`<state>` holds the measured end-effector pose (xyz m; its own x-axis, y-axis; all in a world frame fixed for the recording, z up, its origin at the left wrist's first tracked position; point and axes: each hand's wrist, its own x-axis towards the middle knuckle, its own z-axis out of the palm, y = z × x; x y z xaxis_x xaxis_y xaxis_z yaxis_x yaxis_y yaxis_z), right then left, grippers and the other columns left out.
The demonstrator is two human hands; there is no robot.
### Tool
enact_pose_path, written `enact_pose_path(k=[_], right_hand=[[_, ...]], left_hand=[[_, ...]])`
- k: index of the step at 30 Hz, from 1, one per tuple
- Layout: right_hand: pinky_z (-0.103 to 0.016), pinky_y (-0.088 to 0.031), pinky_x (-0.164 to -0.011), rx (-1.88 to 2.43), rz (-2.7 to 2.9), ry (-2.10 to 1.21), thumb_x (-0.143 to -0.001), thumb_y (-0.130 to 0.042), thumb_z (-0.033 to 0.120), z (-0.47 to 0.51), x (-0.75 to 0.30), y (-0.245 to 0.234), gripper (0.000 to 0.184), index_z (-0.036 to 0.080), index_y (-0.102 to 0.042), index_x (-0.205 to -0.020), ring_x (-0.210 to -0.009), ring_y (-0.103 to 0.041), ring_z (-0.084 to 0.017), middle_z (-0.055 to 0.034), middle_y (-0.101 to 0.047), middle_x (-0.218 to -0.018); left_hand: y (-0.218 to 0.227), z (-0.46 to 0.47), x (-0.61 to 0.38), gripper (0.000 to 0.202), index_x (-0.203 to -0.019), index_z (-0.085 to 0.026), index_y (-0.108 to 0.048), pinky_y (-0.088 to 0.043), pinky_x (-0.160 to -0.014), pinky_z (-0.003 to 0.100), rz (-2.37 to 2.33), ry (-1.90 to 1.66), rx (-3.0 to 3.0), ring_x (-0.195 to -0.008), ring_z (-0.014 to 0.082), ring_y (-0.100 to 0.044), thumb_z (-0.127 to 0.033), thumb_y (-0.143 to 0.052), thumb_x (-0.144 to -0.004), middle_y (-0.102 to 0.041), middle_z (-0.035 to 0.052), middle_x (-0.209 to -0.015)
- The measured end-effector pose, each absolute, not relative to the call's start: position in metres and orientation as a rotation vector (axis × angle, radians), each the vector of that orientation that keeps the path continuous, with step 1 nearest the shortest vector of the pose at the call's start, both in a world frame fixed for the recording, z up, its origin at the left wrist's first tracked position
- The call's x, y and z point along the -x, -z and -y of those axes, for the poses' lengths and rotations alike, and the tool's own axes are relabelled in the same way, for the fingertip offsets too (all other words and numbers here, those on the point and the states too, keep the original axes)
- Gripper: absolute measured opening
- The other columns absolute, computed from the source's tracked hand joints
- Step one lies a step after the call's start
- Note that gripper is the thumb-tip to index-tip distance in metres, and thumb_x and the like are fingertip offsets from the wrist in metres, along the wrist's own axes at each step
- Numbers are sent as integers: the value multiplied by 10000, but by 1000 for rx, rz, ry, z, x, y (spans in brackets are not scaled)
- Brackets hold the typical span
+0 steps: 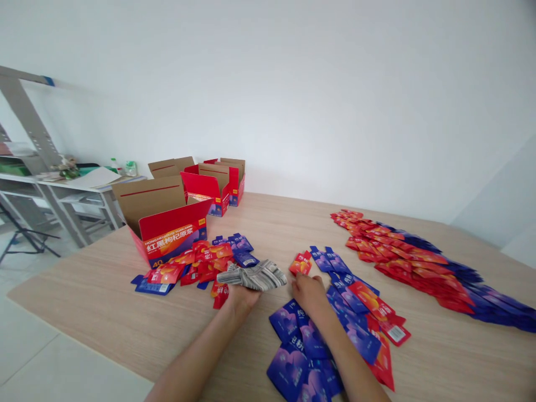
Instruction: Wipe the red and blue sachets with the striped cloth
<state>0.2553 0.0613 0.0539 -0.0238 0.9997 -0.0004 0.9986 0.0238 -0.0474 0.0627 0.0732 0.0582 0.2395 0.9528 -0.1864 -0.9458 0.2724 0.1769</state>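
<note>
My left hand (243, 300), palm up, is closed under a crumpled grey-striped cloth (262, 276) and holds it above the table. To its right, my right hand (310, 291) has its fingers closed at the lower edge of a small red pouch (301, 263). The fingertips are partly hidden. Blue pouches (291, 368) lie spread under and beside my right forearm, with red pouches (371, 299) among them. Left of the cloth, a loose heap of red pouches (211, 260) and blue ones rests against a red carton.
The open red carton (173, 228) stands at the left, with more open cartons (215, 192) behind it. A long overlapping row of red and blue pouches (410, 259) runs along the table's right side. A white wall (318, 100) rises behind the table (96, 285).
</note>
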Motion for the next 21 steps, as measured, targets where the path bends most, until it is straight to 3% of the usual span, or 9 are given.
enact_pose_path(k=[5, 8, 10, 12, 15, 17, 21], right_hand=[[-397, -374, -963, 2159, 2226, -21, -964, -473, 234, -60, -258, -56, 259, 128, -695, -1043, -1049, -695, -287, -173, -750, -1101], [-410, -388, -961, 2161, 2209, 11, -969, -476, 244, -60, -256, -57, 266, 138, -719, -984, -1010, -700, -290, -167, -757, -1039], [-419, -400, -961, 2161, 2175, 55, -988, -457, 271, -60, -254, -57, 302, 137, -721, -1043, -1046, -684, -303, -180, -743, -1067], [-422, -393, -1000, 2136, 2153, 110, -1004, -445, 293, -61, -253, -54, 355, 145, -668, -1237, -1181, -623, -311, -199, -688, -1228], [-460, -335, -1097, 2061, 2180, 159, -975, -504, 248, -63, -254, -43, 500, 238, -497, -1475, -1397, -448, -324, -180, -471, -1529], [-519, -326, -1109, 2023, 2186, 104, -931, -550, 204, -65, -257, -32, 554, 281, -497, -1478, -1439, -384, -364, -164, -389, -1591], [-536, -390, -1057, 1937, 2139, -34, -914, -574, 234, -71, -262, -17, 392, 231, -651, -1298, -1372, -437, -404, -180, -492, -1499]], left_hand=[[-78, -67, -60, 339, -977, -283, -725, -519, -964, 556, -357, -1514, 46, -1084, 316, -685, -467, -443, -939, -756, 67, -1102], [-77, -63, -66, 339, -895, -255, -726, -523, -940, 570, -321, -1483, 41, -1012, 320, -696, -503, -495, -915, -759, 76, -1036], [-71, -58, -72, 395, -799, -217, -714, -530, -919, 564, -324, -1458, 46, -918, 311, -707, -508, -478, -927, -751, 89, -919], [-66, -54, -76, 428, -743, -200, -701, -536, -915, 538, -333, -1435, 50, -866, 295, -709, -482, -453, -948, -738, 87, -845], [-64, -53, -77, 360, -839, -208, -732, -527, -945, 516, -335, -1362, 5, -916, 286, -711, -423, -468, -957, -755, 77, -921], [-67, -56, -73, 314, -937, -212, -744, -514, -969, 523, -295, -1308, -57, -972, 290, -707, -416, -506, -946, -761, 74, -990], [-80, -61, -65, 322, -1015, -231, -756, -500, -1000, 492, -170, -1265, -180, -1080, 306, -685, -460, -545, -935, -768, 77, -1030]])
